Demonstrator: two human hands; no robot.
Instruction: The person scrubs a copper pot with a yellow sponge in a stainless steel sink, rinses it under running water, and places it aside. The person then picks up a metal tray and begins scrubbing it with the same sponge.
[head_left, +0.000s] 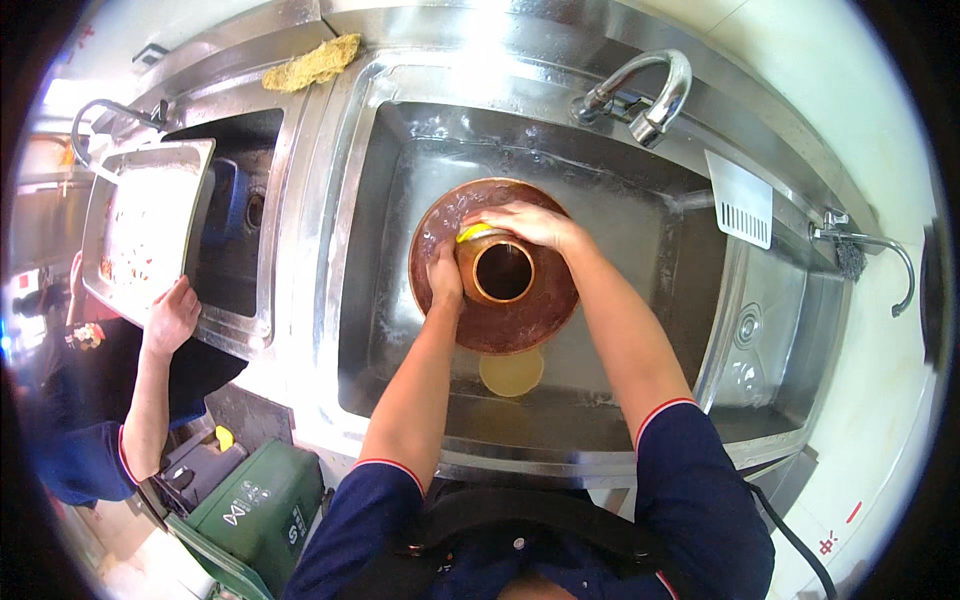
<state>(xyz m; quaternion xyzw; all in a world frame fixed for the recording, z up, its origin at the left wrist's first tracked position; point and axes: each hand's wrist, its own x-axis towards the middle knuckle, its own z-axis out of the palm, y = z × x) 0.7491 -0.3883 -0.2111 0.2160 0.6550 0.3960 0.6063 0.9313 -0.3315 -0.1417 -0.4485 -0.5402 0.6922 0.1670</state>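
A round copper-coloured vessel (517, 334) with a wide rim and an upright, open central neck (468, 281) sits in the large steel sink (600, 247). My left hand (445, 279) grips the neck on its left side. Fingers of my right hand (529, 223) press a yellow scrubbing pad (477, 232) against the neck's far side. Most of that pad is hidden under the fingers. The neck's opening looks dark inside. Nearer to me, a pale yellow round patch (511, 373) shows in the sink; I cannot tell what it is.
To the left, another person's hand (172, 315) holds a steel tray (196, 202) with food scraps over a second sink. A tap (664, 105) overhangs the back right. A yellow cloth (313, 64), white slotted scraper (742, 199), steel wool (850, 260) and green bin (259, 517) stand around.
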